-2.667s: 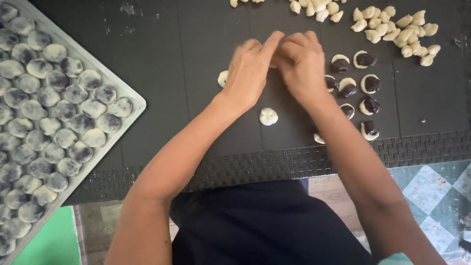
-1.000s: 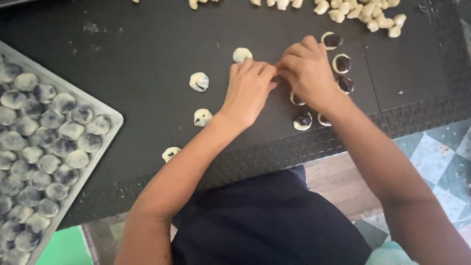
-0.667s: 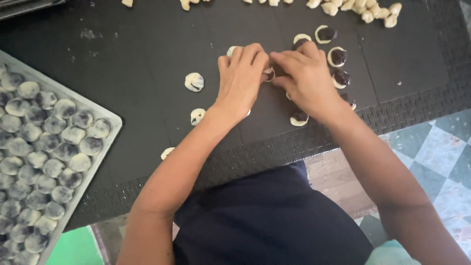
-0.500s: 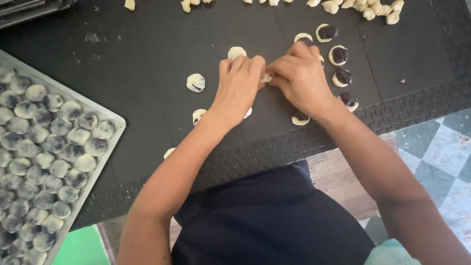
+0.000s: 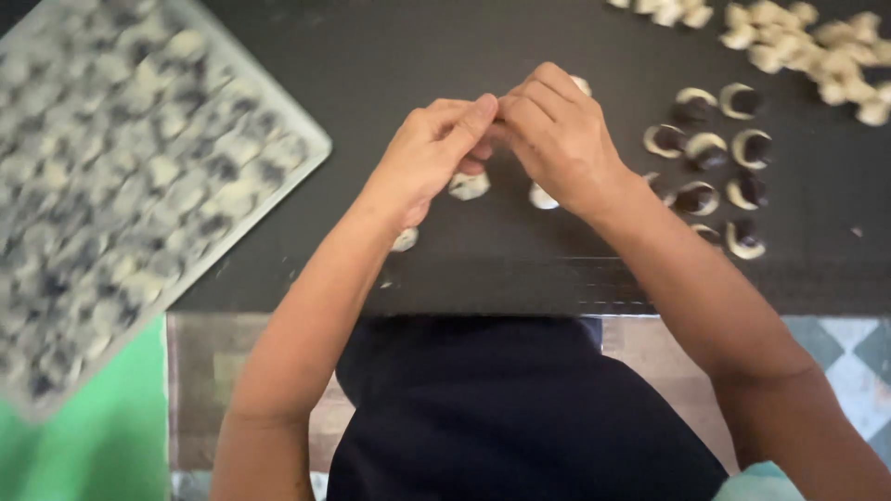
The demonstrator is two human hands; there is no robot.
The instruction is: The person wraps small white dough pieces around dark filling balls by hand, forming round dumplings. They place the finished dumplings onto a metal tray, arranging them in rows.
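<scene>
My left hand [image 5: 432,153] and my right hand [image 5: 557,134] meet above the black table [image 5: 371,56], fingertips pinched together on a small dough piece that is mostly hidden between them. Closed pale dough balls [image 5: 469,186] lie on the table just below my hands, one more [image 5: 405,240] by my left wrist. To the right sit several open dough cups with dark filling [image 5: 710,148].
A large metal tray [image 5: 306,158] packed with several finished dough balls lies at the left, blurred. A pile of plain dough lumps [image 5: 817,46] sits at the top right. The table's front edge runs just above my dark apron [image 5: 510,408]; tiled floor shows below.
The view has swung so the tray is nearer the middle. My hands have lifted off the table and now pinch a piece together in the air.
</scene>
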